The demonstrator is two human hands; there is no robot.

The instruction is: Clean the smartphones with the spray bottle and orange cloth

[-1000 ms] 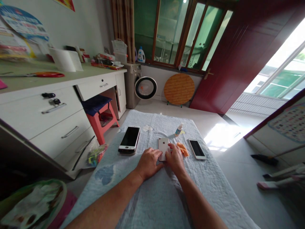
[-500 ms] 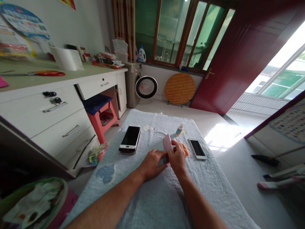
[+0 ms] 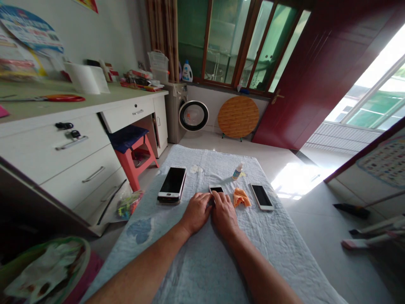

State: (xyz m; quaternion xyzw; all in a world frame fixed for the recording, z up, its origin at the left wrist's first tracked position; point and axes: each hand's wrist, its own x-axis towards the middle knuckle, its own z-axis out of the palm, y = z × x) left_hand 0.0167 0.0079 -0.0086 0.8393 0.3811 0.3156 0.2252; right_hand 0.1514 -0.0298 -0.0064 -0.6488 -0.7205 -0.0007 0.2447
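A white-framed smartphone (image 3: 216,188) is screen up in front of me, at the middle of the cloth-covered table. My left hand (image 3: 196,212) is closed at its left edge. My right hand (image 3: 224,211) has its fingers bent over the lower part and right side, hiding much of the screen. Just right of that hand lies a crumpled orange cloth (image 3: 241,197). Behind the cloth stands a small spray bottle (image 3: 238,171). Another white phone (image 3: 262,196) rests screen up at the right. To the left, a stack of phones (image 3: 173,182) has a white-framed one on top.
A pale blue quilted cloth (image 3: 202,261) covers the table. At the left are a desk with drawers (image 3: 79,147), a red stool (image 3: 136,160) and a waste bin (image 3: 90,264). A washing machine (image 3: 175,109) with its door open stands behind.
The phone was tilted up with its pink back showing; now it is lowered with its screen up. My right hand has moved left, away from the orange cloth, which is now uncovered.
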